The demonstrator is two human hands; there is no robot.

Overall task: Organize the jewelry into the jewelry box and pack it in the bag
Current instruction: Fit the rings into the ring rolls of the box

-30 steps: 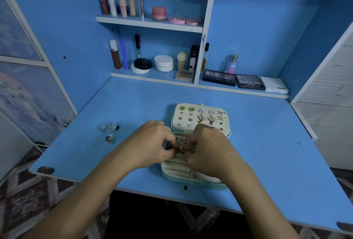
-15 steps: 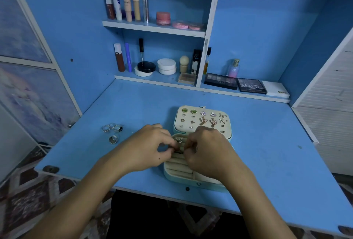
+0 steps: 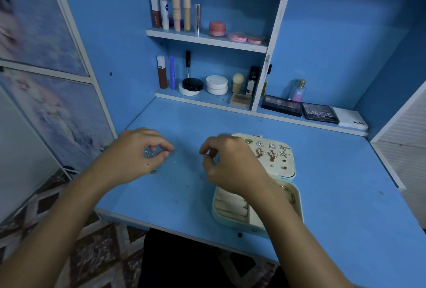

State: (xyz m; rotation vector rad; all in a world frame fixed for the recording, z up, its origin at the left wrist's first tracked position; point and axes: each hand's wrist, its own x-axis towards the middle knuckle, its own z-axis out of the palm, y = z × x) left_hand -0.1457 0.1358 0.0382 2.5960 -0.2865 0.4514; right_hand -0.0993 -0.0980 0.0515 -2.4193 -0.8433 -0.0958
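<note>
- Left hand [image 3: 136, 154] hovers at about nine o'clock on the blue desk top [image 3: 322, 186], fingers curled down over the small silver rings [image 3: 151, 154] lying loose there; thumb and forefinger look closed round one of them, though blur keeps me from being sure it is off the surface.
- One more silver ring [image 3: 153, 171] peeps out at the heel of that hand, touching the desk.
- Right hand [image 3: 227, 163] sits near the centre, thumb and forefinger pressed together in a pinch; whether anything small is between them I cannot tell.
- Pale mint jewelry box with cream lining [image 3: 254, 213] stands open at about four o'clock, its lid panel [image 3: 272, 156] laid back toward twelve o'clock and studded with earrings.
- Cream ring rolls [image 3: 230, 204] in the base run roughly nine-to-three, so a ring must be pressed down between them edge-first.
- The relation that matters: the loose rings lie under the left hand, and the box lies toward three o'clock of them, beyond the right hand; the left hand is far nearer the rings, the right nearer the rolls.
- No bag shows, so packing looks a long way off.
</note>
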